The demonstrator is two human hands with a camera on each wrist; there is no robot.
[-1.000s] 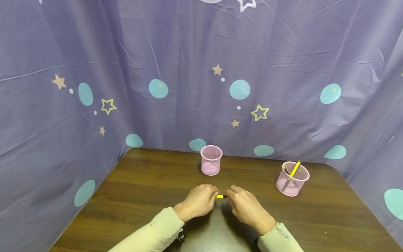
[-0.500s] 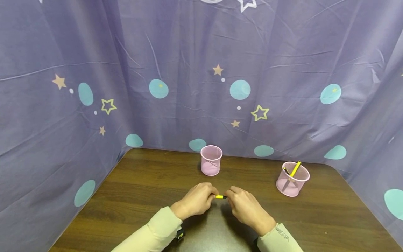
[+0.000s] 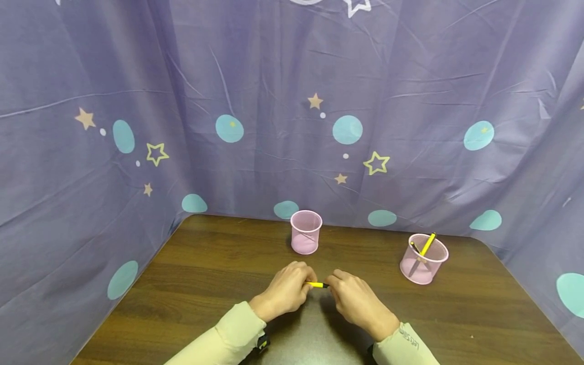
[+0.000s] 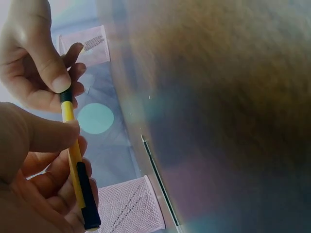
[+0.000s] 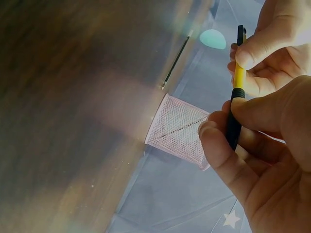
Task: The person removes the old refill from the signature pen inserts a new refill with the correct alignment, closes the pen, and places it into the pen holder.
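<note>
Both hands hold one yellow-and-black ballpoint pen (image 3: 316, 285) level between them above the table. My left hand (image 3: 285, 289) pinches the yellow barrel between thumb and fingers; the black clip end (image 4: 88, 204) sticks out past its fingers in the left wrist view. My right hand (image 3: 360, 304) pinches the black grip (image 5: 234, 124) at the other end, hiding the tip. On the table lies a thin dark pen refill (image 4: 159, 177), also seen in the right wrist view (image 5: 176, 60); I cannot make it out in the head view.
A pink mesh cup (image 3: 305, 238) stands behind the hands near the table's back edge. Another pink mesh cup (image 3: 417, 271), at the right, has yellow-and-black pens (image 3: 428, 245) in it. A purple curtain (image 3: 283, 152) hangs around the brown wooden table (image 3: 205, 263).
My left hand has shifted slightly along the barrel and up in the head view. A little more yellow shows between the hands. The right hand stays nearly still.
</note>
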